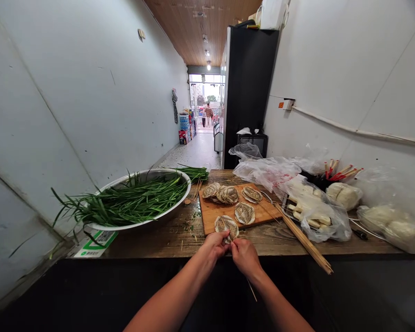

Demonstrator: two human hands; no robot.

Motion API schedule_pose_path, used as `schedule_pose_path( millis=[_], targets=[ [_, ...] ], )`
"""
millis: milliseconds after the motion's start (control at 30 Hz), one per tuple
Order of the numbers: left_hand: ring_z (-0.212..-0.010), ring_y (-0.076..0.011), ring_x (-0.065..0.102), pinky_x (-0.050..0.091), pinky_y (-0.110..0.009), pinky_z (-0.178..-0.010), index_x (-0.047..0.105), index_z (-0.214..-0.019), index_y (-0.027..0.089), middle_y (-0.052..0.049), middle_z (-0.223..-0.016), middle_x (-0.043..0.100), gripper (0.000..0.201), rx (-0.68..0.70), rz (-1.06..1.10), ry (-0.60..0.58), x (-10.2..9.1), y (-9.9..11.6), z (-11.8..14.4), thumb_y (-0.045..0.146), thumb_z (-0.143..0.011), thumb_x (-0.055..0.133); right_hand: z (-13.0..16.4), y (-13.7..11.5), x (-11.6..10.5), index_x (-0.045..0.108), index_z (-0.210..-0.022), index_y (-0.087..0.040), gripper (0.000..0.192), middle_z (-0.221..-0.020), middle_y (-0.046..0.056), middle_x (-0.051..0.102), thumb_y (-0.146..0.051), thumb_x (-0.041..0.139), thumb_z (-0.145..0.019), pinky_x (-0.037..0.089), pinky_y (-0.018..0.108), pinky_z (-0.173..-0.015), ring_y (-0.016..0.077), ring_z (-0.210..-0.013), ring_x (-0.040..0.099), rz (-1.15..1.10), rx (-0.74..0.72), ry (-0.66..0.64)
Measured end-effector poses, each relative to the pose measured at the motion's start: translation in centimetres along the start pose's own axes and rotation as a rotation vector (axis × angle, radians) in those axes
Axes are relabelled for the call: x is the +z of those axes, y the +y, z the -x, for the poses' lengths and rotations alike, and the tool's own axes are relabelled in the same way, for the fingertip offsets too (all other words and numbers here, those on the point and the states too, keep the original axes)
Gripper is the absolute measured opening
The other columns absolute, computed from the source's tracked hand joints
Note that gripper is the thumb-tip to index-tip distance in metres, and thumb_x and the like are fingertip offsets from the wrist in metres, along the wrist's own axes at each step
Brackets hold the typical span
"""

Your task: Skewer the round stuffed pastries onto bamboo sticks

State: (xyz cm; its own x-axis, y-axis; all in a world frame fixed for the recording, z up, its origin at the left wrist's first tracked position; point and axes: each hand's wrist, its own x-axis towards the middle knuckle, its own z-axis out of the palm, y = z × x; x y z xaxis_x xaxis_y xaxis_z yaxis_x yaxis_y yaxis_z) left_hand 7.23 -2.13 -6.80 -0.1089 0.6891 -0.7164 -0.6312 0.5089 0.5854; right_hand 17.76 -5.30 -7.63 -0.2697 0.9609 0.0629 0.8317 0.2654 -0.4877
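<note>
My left hand (218, 244) pinches the near edge of a round, flat, brownish food piece (226, 224) with a pale ruffled rim. A thin wooden skewer (251, 289) passes through my right hand (242, 253), its fingers closed round it; the tail sticks out below the fist. The skewer's upper part shows on the piece's face. Both hands meet at the front edge of the wooden cutting board (207, 221). More such pieces lie on the board: a stack (227, 194) at the back left, one round (245, 213) in the middle and another (252, 194) at the back right, near loose skewers.
A big metal basin (185, 196) of green chives (134, 198) stands left. Right of the board lie a bundle of wooden skewers (306, 242), bagged white food pieces (316, 216) and plastic bags (266, 170). A tall black cabinet (252, 87) rises behind the table.
</note>
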Motion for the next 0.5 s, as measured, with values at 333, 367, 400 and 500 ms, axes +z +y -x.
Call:
schedule_pose_path(
  millis=[333, 367, 400, 500],
  targets=[
    [-0.037, -0.0101, 0.05, 0.039, -0.018, -0.036, 0.053, -0.069, 0.011, -0.001, -0.051, 0.054, 0.012, -0.011, 0.044, 0.049, 0.3, 0.1, 0.0, 0.006, -0.079, 0.058, 0.7, 0.6, 0.7, 0.061, -0.065, -0.014, 0.031, -0.064, 0.006, 0.063, -0.017, 0.037, -0.084, 0.029, 0.024, -0.055, 0.0146, -0.06, 0.055, -0.29, -0.016, -0.015],
    [-0.037, -0.01, 0.05, 0.04, -0.018, -0.037, 0.053, -0.071, 0.011, 0.0, -0.051, 0.054, 0.011, -0.011, 0.052, 0.043, 0.3, 0.1, 0.0, 0.006, -0.079, 0.058, 0.8, 0.6, 0.9, 0.06, -0.064, -0.014, 0.031, -0.061, 0.005, 0.061, -0.018, 0.037, -0.084, 0.028, 0.024, -0.054, 0.0142, -0.058, 0.053, -0.33, -0.014, -0.012],
    [-0.037, -0.0102, 0.05, 0.04, -0.019, -0.037, 0.052, -0.072, 0.012, 0.0, -0.051, 0.055, 0.011, -0.014, 0.06, 0.033, 0.2, 0.1, -0.1, 0.006, -0.079, 0.057, 0.9, 0.6, 1.0, 0.058, -0.062, -0.014, 0.031, -0.059, 0.004, 0.059, -0.019, 0.036, -0.083, 0.027, 0.024, -0.054, 0.0139, -0.057, 0.051, -0.37, -0.008, -0.008],
    [-0.04, -0.0122, 0.053, 0.043, -0.021, -0.038, 0.053, -0.072, 0.011, -0.002, -0.053, 0.056, 0.01, -0.041, 0.077, -0.027, -0.1, 0.3, -0.2, 0.003, -0.079, 0.055, 1.1, 0.7, 1.0, 0.052, -0.057, -0.015, 0.03, -0.055, 0.002, 0.051, -0.021, 0.036, -0.081, 0.025, 0.024, -0.053, 0.0129, -0.054, 0.046, -0.44, 0.005, -0.004]
  ],
)
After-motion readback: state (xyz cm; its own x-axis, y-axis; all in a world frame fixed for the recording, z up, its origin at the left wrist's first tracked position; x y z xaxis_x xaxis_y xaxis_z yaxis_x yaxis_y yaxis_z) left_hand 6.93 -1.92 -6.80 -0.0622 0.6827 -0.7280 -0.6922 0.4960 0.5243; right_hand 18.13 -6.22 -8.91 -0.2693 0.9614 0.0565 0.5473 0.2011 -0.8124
